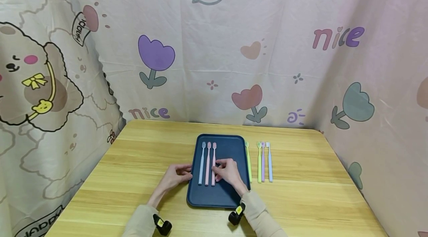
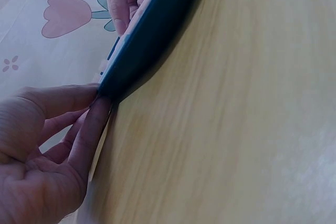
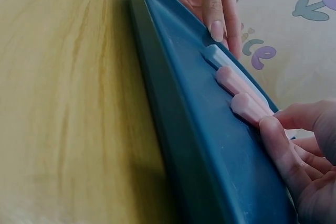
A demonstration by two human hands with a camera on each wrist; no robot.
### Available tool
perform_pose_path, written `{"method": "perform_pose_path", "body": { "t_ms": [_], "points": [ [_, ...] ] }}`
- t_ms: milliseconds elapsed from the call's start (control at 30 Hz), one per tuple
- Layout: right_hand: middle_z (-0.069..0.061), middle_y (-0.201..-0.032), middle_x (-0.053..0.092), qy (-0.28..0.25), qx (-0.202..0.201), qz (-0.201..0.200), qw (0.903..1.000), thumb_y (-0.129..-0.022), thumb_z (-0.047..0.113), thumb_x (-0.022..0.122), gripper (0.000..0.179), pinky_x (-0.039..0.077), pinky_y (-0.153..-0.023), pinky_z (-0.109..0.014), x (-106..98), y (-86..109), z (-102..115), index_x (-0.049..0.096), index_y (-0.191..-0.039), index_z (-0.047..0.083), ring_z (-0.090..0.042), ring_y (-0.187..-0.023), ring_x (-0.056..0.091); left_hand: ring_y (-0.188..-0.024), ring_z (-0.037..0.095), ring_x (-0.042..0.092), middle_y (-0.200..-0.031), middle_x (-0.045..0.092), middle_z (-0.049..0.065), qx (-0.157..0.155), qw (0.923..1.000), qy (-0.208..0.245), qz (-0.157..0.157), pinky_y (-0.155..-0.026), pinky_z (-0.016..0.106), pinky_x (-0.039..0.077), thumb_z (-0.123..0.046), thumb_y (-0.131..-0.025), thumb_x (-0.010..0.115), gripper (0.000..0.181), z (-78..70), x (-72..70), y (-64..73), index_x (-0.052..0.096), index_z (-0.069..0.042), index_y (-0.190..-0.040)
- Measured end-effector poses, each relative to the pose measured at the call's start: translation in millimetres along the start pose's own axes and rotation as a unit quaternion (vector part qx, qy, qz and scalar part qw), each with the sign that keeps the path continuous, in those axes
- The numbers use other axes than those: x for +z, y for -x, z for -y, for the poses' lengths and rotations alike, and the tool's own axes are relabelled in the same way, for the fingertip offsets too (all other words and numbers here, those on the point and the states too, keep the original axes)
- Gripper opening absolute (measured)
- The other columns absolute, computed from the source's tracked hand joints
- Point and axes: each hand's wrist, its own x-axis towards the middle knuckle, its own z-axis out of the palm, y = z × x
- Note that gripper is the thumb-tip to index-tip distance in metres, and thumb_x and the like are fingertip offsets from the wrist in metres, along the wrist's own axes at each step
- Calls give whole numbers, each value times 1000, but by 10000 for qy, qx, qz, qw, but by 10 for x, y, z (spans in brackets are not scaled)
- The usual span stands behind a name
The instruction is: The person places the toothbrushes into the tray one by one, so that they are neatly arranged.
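Note:
A dark blue tray (image 1: 230, 146) lies on the table. On its left half, a light blue toothbrush (image 1: 202, 166) and two pink toothbrushes lie side by side, heads pointing away from me. My right hand (image 1: 228, 172) reaches over the tray and pinches the rightmost pink toothbrush (image 3: 248, 107) between thumb and fingers. The other pink toothbrush (image 1: 208, 164) is just left of it. At the tray's left side, my left hand (image 1: 177, 175) pinches the rim, the thumb and a finger meeting at the edge in the left wrist view.
To the right of the tray, a yellow-green toothbrush (image 1: 248, 162) lies along its edge. Farther right on the wooden table (image 1: 301, 192) are another yellow-green toothbrush (image 1: 259, 164), a purple one (image 1: 263, 164) and a blue one (image 1: 270, 164). A printed curtain (image 1: 207, 36) hangs behind the table.

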Motion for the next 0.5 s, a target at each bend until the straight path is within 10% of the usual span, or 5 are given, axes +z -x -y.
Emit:
{"method": "perform_pose_path", "body": {
  "t_ms": [500],
  "points": [
    [-15,-72,74,38,198,-52,9998,-91,8,70,36,60,-51,-33,3,-1,14,66,-123,-10,-10,-49,67,-89,16,68,-118,68,33,23,9999,-98,-63,-72,17,55,-1,-86,74,49,7,3,-2,59,15,-130]
  ]
}}
